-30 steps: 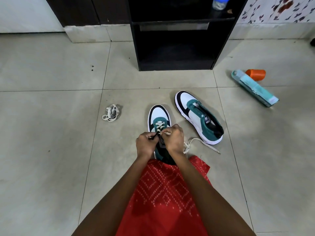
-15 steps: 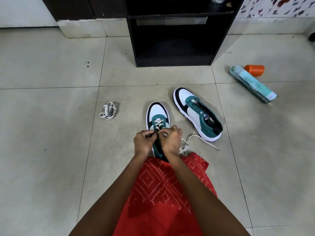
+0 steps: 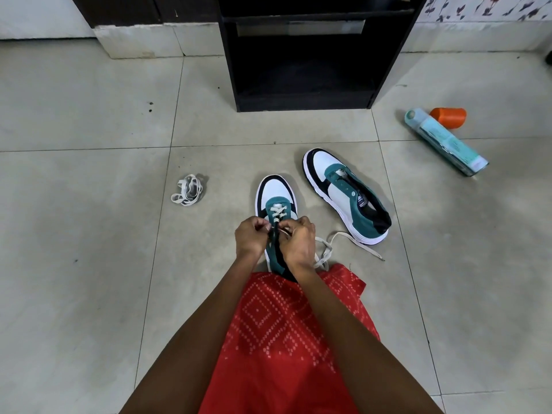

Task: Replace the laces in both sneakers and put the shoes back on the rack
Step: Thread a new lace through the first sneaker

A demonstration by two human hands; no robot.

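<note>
**Desk:** Where are the shoes?

**Operator:** I see both on the floor, in front of the rack. The near shoe stands upright at the edge of the red cloth, toe pointing at the rack. The far shoe sits just to its right, apart from it, toe angled up and left.

**Desk:** And the hands?

**Operator:** Both are over the near shoe's tongue, knuckles almost touching. The left hand has its fingers curled and pinches the lace at the left eyelet row. The right hand pinches the same lace at the right row. I can't make out which eyelet they are at; the fingers hide it.

**Desk:** How far is the lacing?

**Operator:** I count white crossings over the teal part near the toe. Past the right hand the lace's loose end trails over the floor to the right, running just beside the far shoe's heel.

**Desk:** Anything else down there?

**Operator:** A lace bundle lies to the left, well apart from the shoes. Far right, a teal can lies on its side with an orange cap just beside it.
</note>
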